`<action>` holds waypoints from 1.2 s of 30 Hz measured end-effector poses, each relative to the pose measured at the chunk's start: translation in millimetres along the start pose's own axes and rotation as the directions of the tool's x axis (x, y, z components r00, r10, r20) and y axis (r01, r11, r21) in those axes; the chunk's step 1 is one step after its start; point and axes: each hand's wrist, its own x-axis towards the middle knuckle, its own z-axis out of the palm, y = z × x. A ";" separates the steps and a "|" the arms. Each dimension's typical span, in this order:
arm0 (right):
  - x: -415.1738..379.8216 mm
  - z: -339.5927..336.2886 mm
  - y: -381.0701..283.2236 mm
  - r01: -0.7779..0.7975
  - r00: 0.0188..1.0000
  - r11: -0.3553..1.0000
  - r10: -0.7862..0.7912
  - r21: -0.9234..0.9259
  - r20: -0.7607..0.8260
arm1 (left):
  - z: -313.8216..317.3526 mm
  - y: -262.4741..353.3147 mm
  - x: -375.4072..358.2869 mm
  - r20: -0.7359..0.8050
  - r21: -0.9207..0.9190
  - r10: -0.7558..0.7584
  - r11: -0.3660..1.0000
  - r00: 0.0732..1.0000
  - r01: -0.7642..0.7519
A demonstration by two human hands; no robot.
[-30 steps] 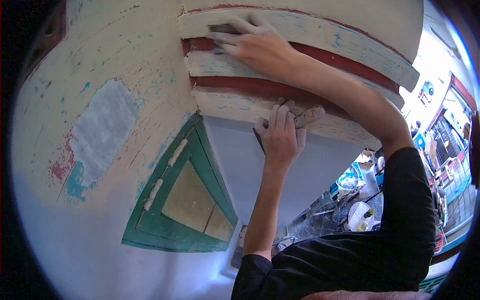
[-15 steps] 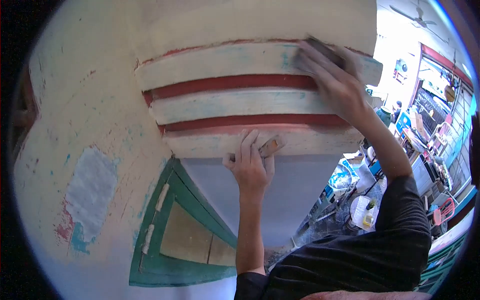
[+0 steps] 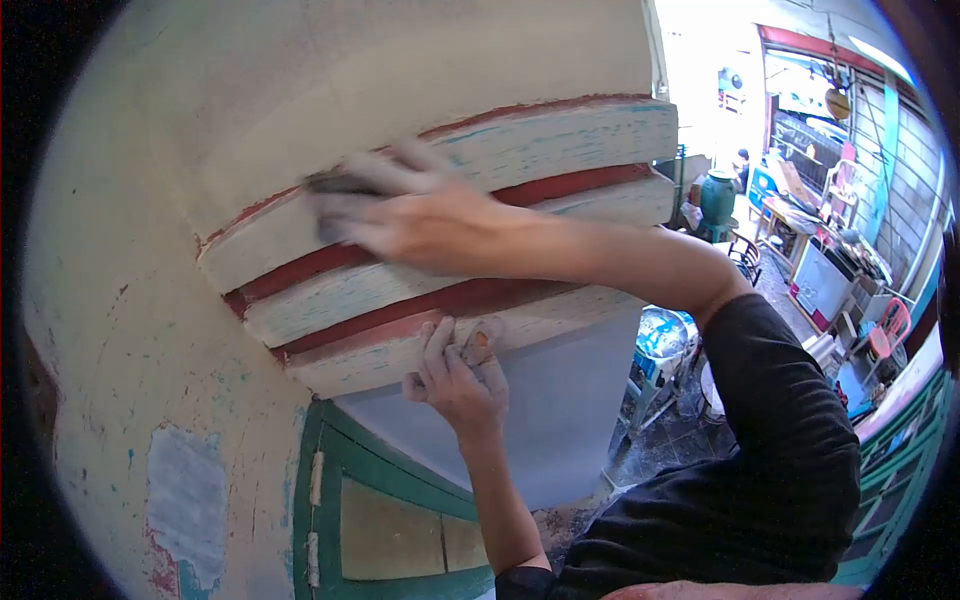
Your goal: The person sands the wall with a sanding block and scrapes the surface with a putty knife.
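Note:
My right hand (image 3: 410,215), smeared by motion, presses a dark sanding pad (image 3: 345,188) along the left part of the top ledge (image 3: 570,135). That ledge is off-white with faint blue streaks and has a red line along its upper edge. Below it, red grooves (image 3: 300,268) part it from the middle ledge (image 3: 330,300) and the bottom ledge (image 3: 365,365). My left hand (image 3: 465,390), dusty with white powder, rests its fingers on the bottom ledge. It grips a small dusty block with an orange patch (image 3: 482,345) between thumb and fingers; its kind is unclear.
A green-framed door (image 3: 330,500) stands below the ledges. The wall (image 3: 130,330) at left has chipped paint and a grey patch (image 3: 187,505). To the right are a green urn (image 3: 718,198), a pink chair (image 3: 888,328) and a plastic-covered tub (image 3: 662,335).
My right hand has swept the sanding pad from the right end of the top ledge to its left part. The camera view has turned and tilted; my left hand stays on the bottom ledge.

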 end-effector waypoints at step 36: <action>-309.2 -148.5 -33.3 -0.902 0.312 0.287 0.950 0.323 0.028 | 2.3 22.4 3.7 -0.028 0.120 -0.029 0.992 0.999 0.032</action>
